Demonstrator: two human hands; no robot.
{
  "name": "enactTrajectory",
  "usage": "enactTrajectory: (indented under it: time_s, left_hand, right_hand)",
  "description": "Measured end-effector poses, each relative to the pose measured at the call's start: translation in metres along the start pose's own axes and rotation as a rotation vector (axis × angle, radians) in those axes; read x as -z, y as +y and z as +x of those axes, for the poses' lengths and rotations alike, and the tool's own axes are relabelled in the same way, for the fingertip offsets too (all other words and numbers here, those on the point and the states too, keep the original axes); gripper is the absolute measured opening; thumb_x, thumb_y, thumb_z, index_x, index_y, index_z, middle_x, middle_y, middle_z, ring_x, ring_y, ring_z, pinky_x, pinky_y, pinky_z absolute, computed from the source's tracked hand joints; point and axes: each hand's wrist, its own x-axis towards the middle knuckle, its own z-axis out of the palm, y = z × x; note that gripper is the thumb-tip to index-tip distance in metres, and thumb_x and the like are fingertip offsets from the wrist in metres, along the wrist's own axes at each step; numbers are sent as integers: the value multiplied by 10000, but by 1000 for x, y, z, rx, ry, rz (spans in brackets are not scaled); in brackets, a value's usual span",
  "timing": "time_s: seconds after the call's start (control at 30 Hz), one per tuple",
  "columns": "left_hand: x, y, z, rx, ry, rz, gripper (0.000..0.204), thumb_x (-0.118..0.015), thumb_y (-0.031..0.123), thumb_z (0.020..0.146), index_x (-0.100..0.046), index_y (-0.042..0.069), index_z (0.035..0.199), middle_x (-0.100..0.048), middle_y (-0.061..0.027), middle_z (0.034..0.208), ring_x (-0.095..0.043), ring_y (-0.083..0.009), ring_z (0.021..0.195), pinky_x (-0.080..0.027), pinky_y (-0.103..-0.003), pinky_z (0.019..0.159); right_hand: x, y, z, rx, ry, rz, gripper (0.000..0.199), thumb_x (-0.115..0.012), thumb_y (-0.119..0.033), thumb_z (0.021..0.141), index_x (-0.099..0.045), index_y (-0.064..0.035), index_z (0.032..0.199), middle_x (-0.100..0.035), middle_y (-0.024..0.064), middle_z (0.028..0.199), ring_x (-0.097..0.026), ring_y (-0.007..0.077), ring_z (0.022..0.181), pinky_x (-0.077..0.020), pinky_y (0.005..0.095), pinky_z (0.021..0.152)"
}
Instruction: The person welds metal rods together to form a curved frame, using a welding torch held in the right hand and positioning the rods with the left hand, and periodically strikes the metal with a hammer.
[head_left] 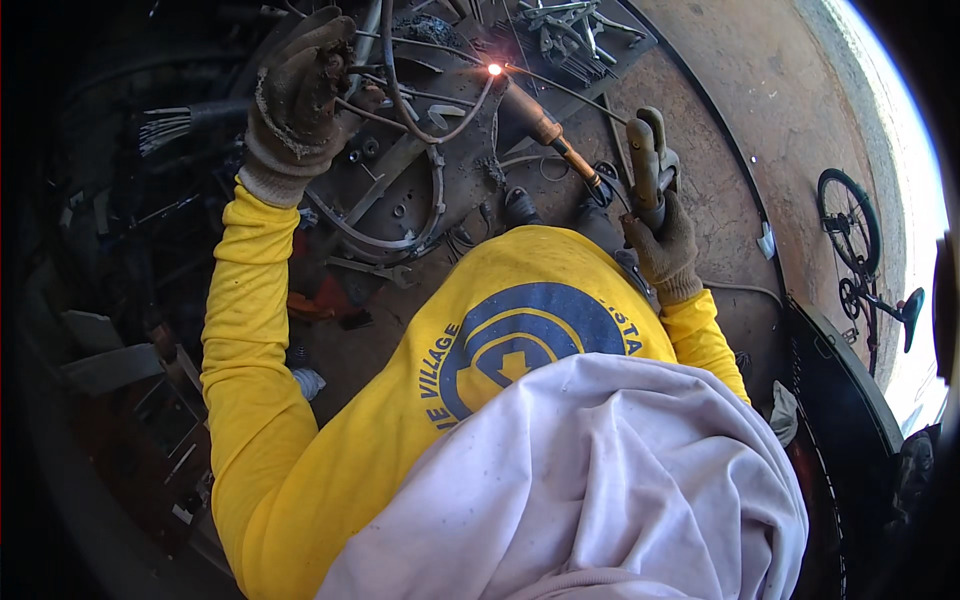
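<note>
My right hand (665, 245), in a worn brown glove, grips a clamp-like welding electrode holder (648, 160). A thin rod (565, 92) runs from the holder up and left to a bright orange spark (494, 69) on dark metal parts (455, 160). My left hand (295, 95), in a dirty frayed glove, is raised at the upper left with its fingers curled against dark metal. What it holds is hidden. Yellow sleeves cover both arms, and a white cloth (600, 480) hangs over my chest.
A brown-handled tool (550, 135) lies beside the spark. Cables (400, 100) loop over bent bars and a curved metal ring (400, 240). Several hand tools (575, 30) lie at the top. A bicycle (855, 235) stands on the right, on the concrete floor (760, 110).
</note>
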Motion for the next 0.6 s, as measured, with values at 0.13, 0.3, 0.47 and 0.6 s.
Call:
enactTrajectory:
  time_s: [0.13,0.3,0.47,0.6]
  left_hand:
    - [-1,2,5,-99,81,97,741,-868,173,794,-491,77,1425,-645,-140,1243,-679,-301,1020,-579,-385,873]
    - [-2,-8,-8,-17,-16,75,828,-866,245,807,-429,90,1493,-605,-135,1313,-660,-298,1078,-565,-378,914]
    - [2,-1,12,3,8,187,876,-866,276,802,-397,51,1506,-583,-114,1296,-676,-252,1037,-586,-353,866]
    - [10,11,45,157,55,62,880,-865,240,784,-402,12,1497,-582,-108,1256,-673,-209,994,-589,-328,847]
  right_hand:
    - [-1,-1,-1,-4,6,16,421,-799,-214,830,-627,22,1134,-698,131,803,-674,188,695,-530,340,642]
    - [1,4,-1,-85,-26,43,404,-702,-136,911,-588,15,1268,-665,67,890,-632,127,696,-528,273,633]
    - [-1,1,-1,-115,51,166,412,-687,-133,913,-576,14,1282,-644,65,888,-626,134,679,-540,273,625]
    - [0,-6,1,-92,135,290,364,-717,-160,909,-585,-1,1210,-647,59,851,-632,129,679,-540,269,604]
